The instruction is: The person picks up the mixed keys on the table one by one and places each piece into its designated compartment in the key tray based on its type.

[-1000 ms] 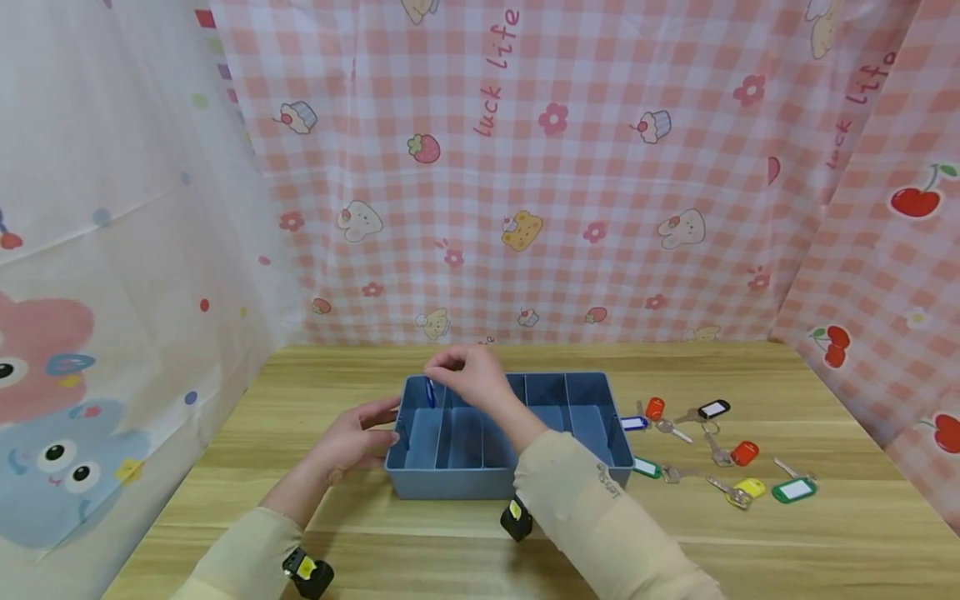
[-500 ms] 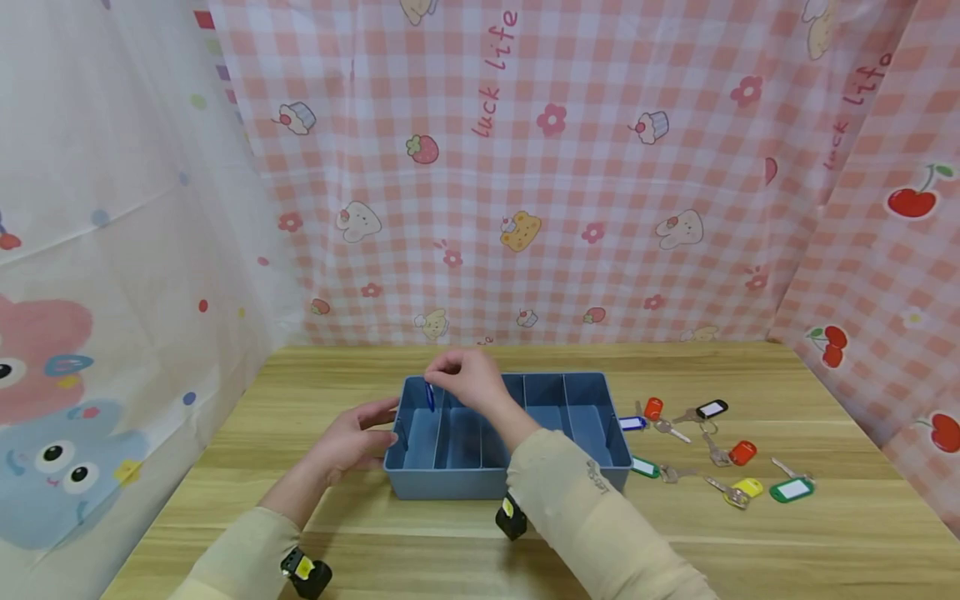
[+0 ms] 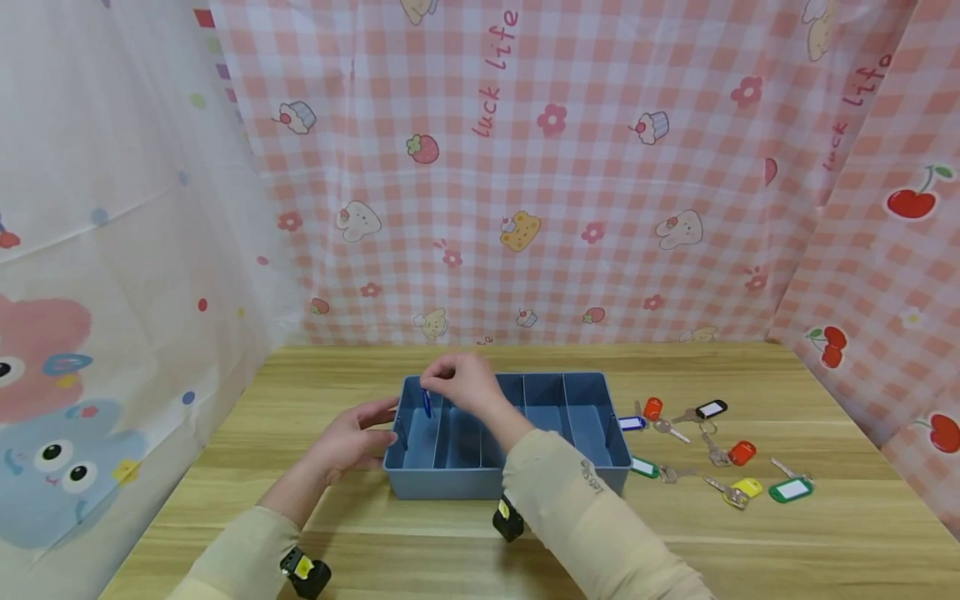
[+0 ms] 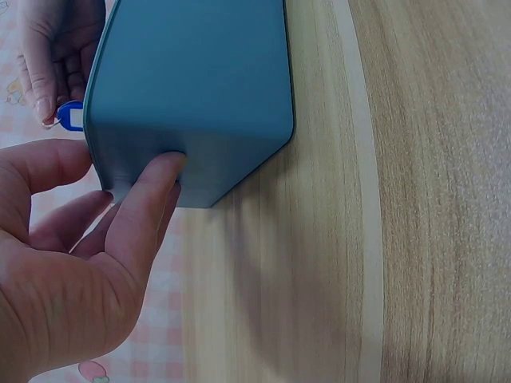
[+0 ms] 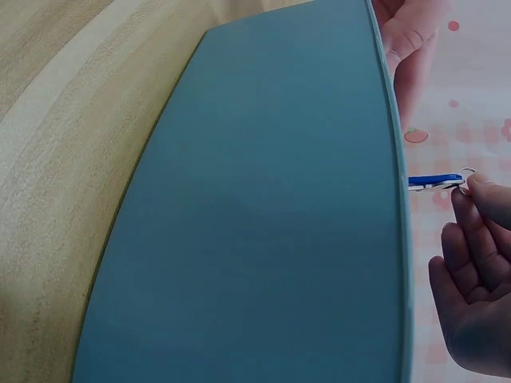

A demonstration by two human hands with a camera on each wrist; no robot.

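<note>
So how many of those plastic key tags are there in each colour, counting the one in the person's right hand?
Blue key tags: 2, one held by the right hand
Orange-red key tags: 2
Green key tags: 2
Black-framed key tag: 1
Yellow key tag: 1
Total visible: 8

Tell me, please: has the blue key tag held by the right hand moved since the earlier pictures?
Yes, slightly: in the head view, the blue key tag now appears lower relative to the grey-blue box.
</note>
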